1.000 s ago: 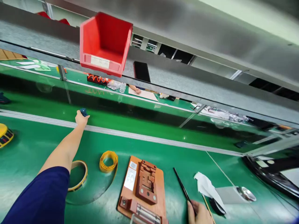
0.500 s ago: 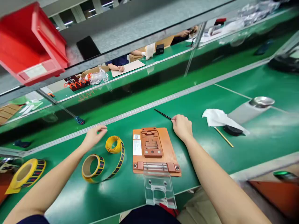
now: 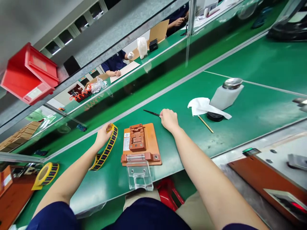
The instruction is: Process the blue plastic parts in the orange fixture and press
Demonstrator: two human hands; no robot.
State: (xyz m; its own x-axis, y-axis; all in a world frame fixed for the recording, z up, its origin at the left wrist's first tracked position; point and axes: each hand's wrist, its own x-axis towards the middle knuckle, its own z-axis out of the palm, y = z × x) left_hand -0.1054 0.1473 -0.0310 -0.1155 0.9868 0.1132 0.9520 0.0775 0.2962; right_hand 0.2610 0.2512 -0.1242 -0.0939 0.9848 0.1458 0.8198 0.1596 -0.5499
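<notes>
My left hand (image 3: 102,138) is closed on the rolled-up end of a yellow tape (image 3: 108,149) bearing dark rectangular labels. The tape curves down to a second coil, mostly hidden behind my wrist. In my right hand (image 3: 169,120), resting on the bench, is a thin black pair of tweezers (image 3: 150,112), its tip pointing left. Between the hands lies an orange-brown fixture board (image 3: 153,140) with a recessed brown block (image 3: 137,139) on top. Its clear hinged plate (image 3: 140,175) is folded open toward me, over the bench edge.
Another yellow label roll (image 3: 49,174) stands at the left. On the right are a white dispenser bottle (image 3: 225,95), a white cloth (image 3: 200,106), a black round lid (image 3: 215,117) and a thin wooden stick (image 3: 205,124). A red bin (image 3: 31,75) sits on the shelf. Co-workers sit beyond the partition.
My left hand has come down onto the rolled tape end and grasped it, lifting the strip. My right hand still holds the tweezers. The camera view has shifted and tilted.
</notes>
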